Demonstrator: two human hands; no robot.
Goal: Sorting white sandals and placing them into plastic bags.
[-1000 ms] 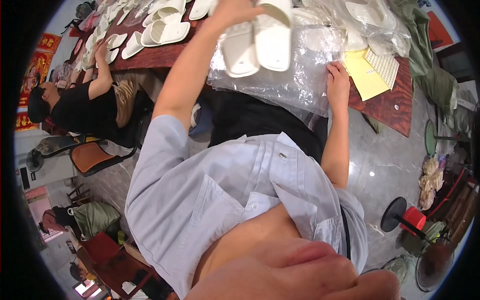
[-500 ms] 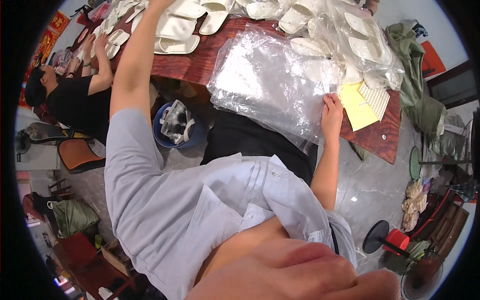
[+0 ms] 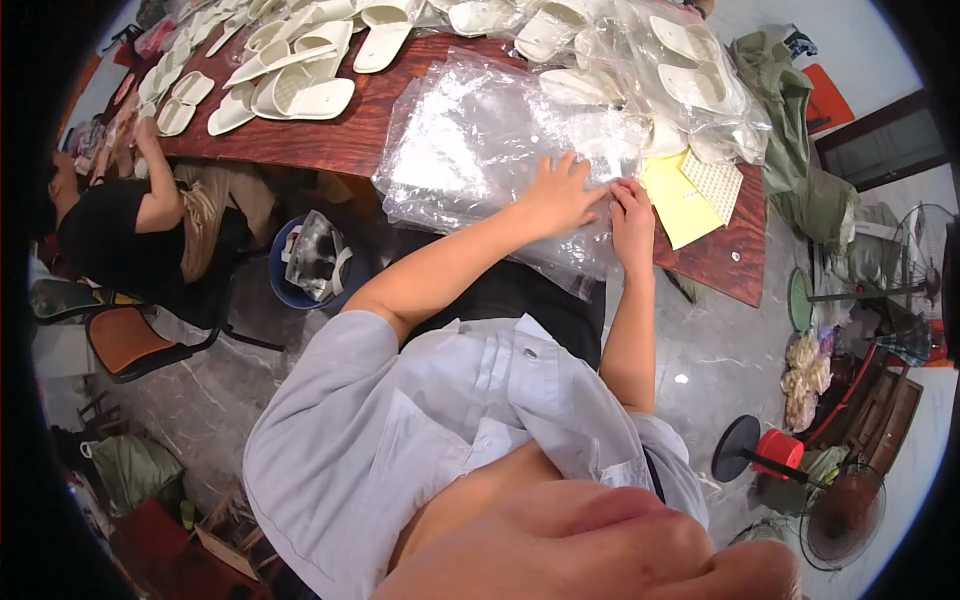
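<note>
Both hands are on the stack of clear crinkly plastic bags [image 3: 480, 150] at the near edge of the reddish-brown wooden tabletop [image 3: 330, 145]: left hand [image 3: 562, 195] flat, fingers spread, while right hand [image 3: 632, 215] pinches a bag edge. White foam slippers [image 3: 300, 90] lie further back.
</note>
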